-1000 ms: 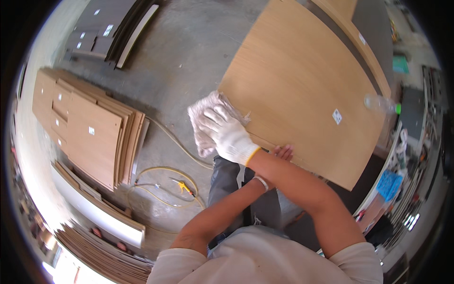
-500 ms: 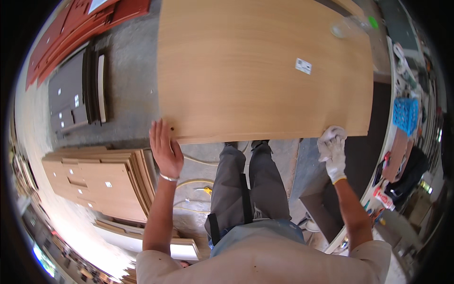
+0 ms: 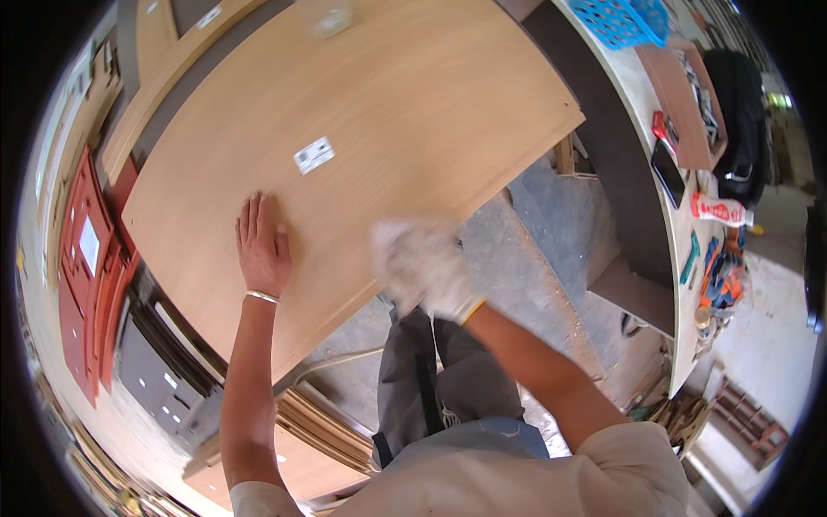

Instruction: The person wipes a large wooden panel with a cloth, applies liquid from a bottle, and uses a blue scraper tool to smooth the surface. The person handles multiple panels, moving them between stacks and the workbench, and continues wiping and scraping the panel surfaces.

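A large light-wood board lies flat in front of me, a white label on its face. My left hand, bare with a bracelet at the wrist, rests palm down on the board with its fingers stretched out. Near the board's front edge, my right hand in a white glove presses a pale cloth. Motion blurs both the cloth and the gloved fingers. Toward the far edge of the board, a clear plastic container is partly visible.
To the right runs a bench bearing a blue basket, a phone, a white-and-red bottle and tools. Red panels, dark panels and a stack of wood boards lie on the left.
My view has turned to the right. The gloved hand has moved leftward over the board with the cloth. My left hand has gone from the near left corner onto the board's face.
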`<state>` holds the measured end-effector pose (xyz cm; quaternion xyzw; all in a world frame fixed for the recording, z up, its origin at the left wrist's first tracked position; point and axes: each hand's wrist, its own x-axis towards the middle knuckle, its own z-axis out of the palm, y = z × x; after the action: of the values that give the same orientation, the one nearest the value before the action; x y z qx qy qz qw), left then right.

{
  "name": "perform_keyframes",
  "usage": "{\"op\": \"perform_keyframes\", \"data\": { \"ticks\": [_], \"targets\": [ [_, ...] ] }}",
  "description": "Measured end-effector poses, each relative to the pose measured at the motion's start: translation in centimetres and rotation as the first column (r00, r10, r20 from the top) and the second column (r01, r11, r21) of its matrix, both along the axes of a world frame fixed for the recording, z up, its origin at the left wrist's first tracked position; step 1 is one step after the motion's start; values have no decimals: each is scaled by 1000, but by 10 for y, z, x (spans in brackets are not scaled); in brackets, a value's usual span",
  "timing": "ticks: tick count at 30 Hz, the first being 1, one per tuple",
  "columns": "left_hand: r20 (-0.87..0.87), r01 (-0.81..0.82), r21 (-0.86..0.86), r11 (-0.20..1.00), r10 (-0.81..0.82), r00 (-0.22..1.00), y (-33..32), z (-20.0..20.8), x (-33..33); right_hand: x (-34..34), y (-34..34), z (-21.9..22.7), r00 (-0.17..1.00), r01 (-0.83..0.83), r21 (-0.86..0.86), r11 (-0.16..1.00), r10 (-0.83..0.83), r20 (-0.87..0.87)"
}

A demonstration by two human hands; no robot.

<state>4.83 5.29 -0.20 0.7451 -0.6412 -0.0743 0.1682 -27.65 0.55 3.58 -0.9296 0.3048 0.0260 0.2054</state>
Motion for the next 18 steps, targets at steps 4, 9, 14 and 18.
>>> {"op": "perform_keyframes", "data": {
  "ticks": [4,9,14,18],
  "targets": [
    [47,126,14,992,-126,991,-48,-8,-52,-142,-106,-73,539,781,84,619,-736,410],
    [52,116,13,993,-116,992,-95,-17,-105,-81,-53,-36,763,615,30,788,-603,233],
    [139,7,56,998,-15,990,-130,-22,-156,-80,-33,-37,945,237,252,938,-283,166],
    [196,-4,68,998,-10,980,-125,-22,-153,-169,-179,-2,828,486,-147,862,-507,-240]
  ]
}}
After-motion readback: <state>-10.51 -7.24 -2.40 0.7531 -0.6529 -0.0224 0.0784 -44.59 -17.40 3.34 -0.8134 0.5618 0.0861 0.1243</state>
